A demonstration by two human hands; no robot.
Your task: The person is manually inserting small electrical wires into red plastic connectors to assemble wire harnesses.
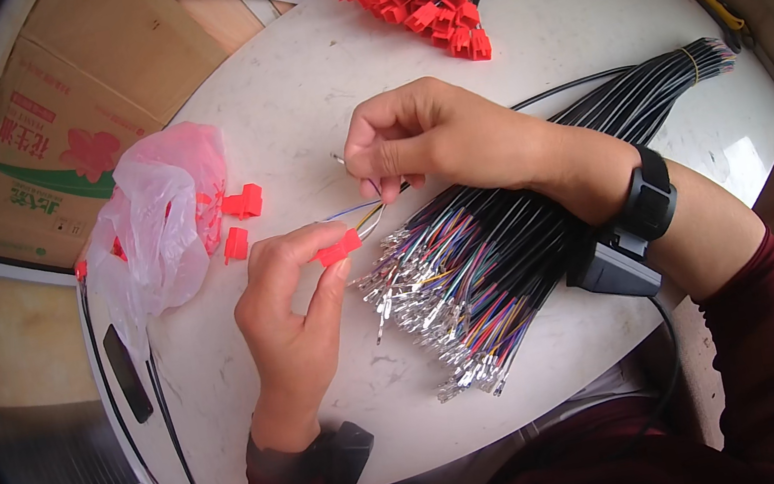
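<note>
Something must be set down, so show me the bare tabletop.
Bare white tabletop lies between the crumpled translucent pink plastic bag and the bunched red plastic connectors, also between the left hand and silver metal wire tips. Crowded: centre-right, under the black cable bundle.

We see print on brown cardboard (120,56), upper left of view. Large red Chinese characters (27,145) stand above green band (41,176); small Latin letters (36,114) run just beside them. Below band, we find green characters (35,210). Near these, small dark block of marks (68,227): too tiny, we cannot make out. Thin red lines of text (40,80) higher up, also too small for us.
</note>
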